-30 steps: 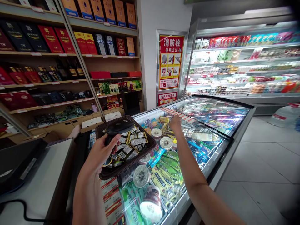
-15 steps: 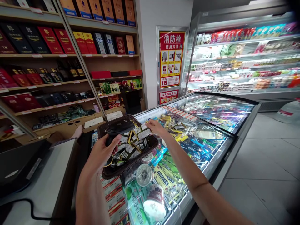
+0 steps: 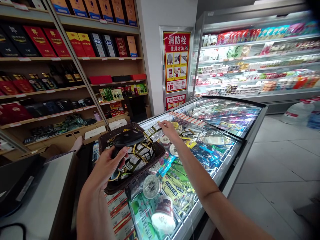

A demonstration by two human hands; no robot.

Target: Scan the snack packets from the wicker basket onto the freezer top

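Note:
My left hand [image 3: 107, 166] is wrapped round the handle of a black barcode scanner [image 3: 128, 137], whose head points to the right over a dark woven basket [image 3: 160, 151]. Pinched in my right hand [image 3: 169, 130] is a small packet [image 3: 153, 132] with a white label and gold-and-black edges, raised above the basket's far right rim. Inside the basket lie several similar packets [image 3: 136, 160], partly covered by the scanner and my left hand. The basket rests on the glass top of a chest freezer [image 3: 235, 166].
Ice cream tubs [image 3: 163, 213] and bagged ice pops [image 3: 175, 191] show through the freezer glass. Left is a counter [image 3: 50, 186] with a black device [image 3: 20, 180]. Shelves of boxed goods [image 3: 37, 40] stand behind. A lit refrigerated display [image 3: 232, 80] and water jugs [image 3: 297, 111] are at right.
My right hand has lifted the packet slightly up and away from the pile, so it now shows more fully beside the scanner's head. The view has shifted a little to the right.

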